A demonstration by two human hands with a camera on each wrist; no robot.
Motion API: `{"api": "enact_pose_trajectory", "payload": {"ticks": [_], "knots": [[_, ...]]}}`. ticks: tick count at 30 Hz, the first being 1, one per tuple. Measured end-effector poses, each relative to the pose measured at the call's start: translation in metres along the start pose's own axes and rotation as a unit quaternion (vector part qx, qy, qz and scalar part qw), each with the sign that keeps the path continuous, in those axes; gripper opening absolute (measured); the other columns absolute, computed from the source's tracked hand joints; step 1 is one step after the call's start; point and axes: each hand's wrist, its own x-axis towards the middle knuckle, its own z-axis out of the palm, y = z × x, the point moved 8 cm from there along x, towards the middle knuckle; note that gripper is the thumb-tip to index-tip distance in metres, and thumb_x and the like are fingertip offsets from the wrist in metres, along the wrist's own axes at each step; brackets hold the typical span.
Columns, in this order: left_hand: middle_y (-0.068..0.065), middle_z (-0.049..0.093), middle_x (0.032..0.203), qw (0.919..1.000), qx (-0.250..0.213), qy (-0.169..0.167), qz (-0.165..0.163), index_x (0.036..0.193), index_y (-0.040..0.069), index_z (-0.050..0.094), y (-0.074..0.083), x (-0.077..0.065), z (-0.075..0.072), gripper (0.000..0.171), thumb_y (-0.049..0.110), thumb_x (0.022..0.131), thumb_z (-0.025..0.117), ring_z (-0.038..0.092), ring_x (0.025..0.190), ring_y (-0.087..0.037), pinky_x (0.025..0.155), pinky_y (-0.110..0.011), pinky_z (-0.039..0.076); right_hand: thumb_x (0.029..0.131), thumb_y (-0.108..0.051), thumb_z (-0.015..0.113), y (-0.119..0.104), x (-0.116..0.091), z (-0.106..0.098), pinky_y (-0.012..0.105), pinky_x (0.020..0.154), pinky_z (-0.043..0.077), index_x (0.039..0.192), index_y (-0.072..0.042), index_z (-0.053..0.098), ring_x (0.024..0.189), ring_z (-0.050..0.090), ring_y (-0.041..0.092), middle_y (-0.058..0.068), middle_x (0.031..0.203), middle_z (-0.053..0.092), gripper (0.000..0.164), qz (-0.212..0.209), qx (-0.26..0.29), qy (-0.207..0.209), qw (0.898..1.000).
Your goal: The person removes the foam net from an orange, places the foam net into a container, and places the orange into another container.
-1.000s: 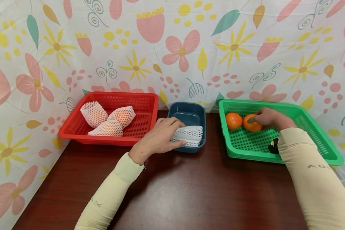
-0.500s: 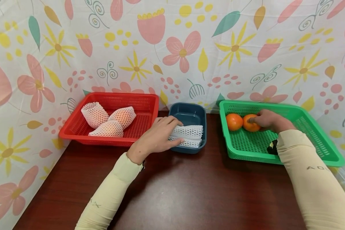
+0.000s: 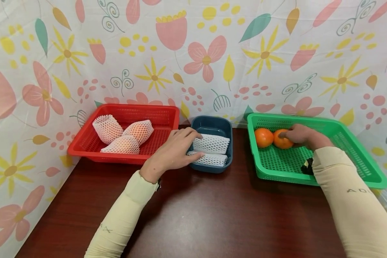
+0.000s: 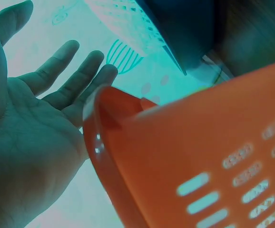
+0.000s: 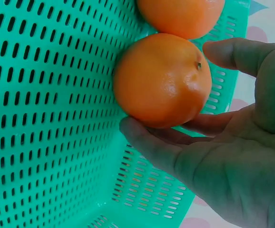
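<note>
My left hand reaches over the blue bin, thumb and fingers apart around the near end of a white foam net sleeve. A second foam net sleeve lies in front of it in the bin. In the left wrist view, the fingers look spread and loosely straight. Inside the green basket, my right hand has its thumb and fingers around an orange. Another orange sits beside it, on its left.
At the left, a red basket holds three net-wrapped fruits, its rim close to my left hand. All containers stand on a dark brown table, against a floral cloth. Something small and dark shows by my right wrist.
My left hand has drawn slightly left. The rear foam net sleeve has spread and shifted away from the front one. My right hand stays at the same orange.
</note>
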Motion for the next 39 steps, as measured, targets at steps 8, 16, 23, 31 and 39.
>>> {"api": "enact_pose_trajectory", "payload": {"ticks": [8, 16, 23, 31, 39], "knots": [[-0.003, 0.058, 0.139, 0.9998, 0.004, 0.016, 0.007, 0.139, 0.017, 0.063, -0.005, -0.004, -0.009, 0.054, 0.04, 0.094, 0.08, 0.048, 0.133, -0.019, 0.114, -0.048, 0.036, 0.111, -0.036, 0.048, -0.006, -0.007, -0.002, 0.057, 0.089, 0.052, 0.118, 0.013, 0.05, 0.1, 0.053, 0.043, 0.027, 0.11, 0.052, 0.05, -0.009, -0.032, -0.003, 0.999], [-0.003, 0.059, 0.137, 0.9996, -0.005, 0.025, 0.01, 0.136, 0.016, 0.064, -0.009, -0.008, -0.015, 0.051, 0.035, 0.092, 0.083, 0.05, 0.131, -0.019, 0.114, -0.049, 0.035, 0.11, -0.036, 0.051, -0.017, -0.017, -0.007, 0.07, 0.103, 0.044, 0.154, 0.027, 0.01, 0.135, 0.034, 0.064, 0.053, 0.155, 0.014, 0.086, -0.021, -0.052, 0.004, 0.998], [-0.003, 0.058, 0.14, 0.9997, -0.01, 0.022, 0.001, 0.136, 0.018, 0.064, -0.013, -0.01, -0.018, 0.05, 0.035, 0.093, 0.082, 0.048, 0.132, -0.018, 0.116, -0.05, 0.034, 0.11, -0.038, 0.051, -0.026, -0.023, -0.013, 0.076, 0.109, 0.034, 0.153, 0.027, 0.013, 0.137, 0.03, 0.067, 0.051, 0.155, 0.018, 0.087, -0.023, -0.065, 0.021, 0.997], [-0.004, 0.058, 0.139, 0.9997, -0.002, 0.023, -0.004, 0.135, 0.018, 0.066, -0.015, -0.01, -0.024, 0.047, 0.034, 0.093, 0.081, 0.049, 0.133, -0.019, 0.114, -0.053, 0.035, 0.108, -0.036, 0.056, -0.044, -0.033, -0.02, 0.076, 0.106, 0.037, 0.152, 0.024, 0.024, 0.134, 0.037, 0.065, 0.049, 0.152, 0.031, 0.081, -0.049, -0.082, 0.066, 0.993], [-0.004, 0.058, 0.139, 0.9997, -0.003, 0.024, -0.008, 0.134, 0.018, 0.066, -0.016, -0.012, -0.025, 0.045, 0.034, 0.094, 0.08, 0.049, 0.133, -0.021, 0.114, -0.053, 0.034, 0.107, -0.031, 0.06, -0.071, -0.044, -0.016, 0.073, 0.106, 0.039, 0.152, 0.022, 0.029, 0.135, 0.041, 0.063, 0.044, 0.154, 0.036, 0.076, -0.093, -0.118, 0.094, 0.984]]}}
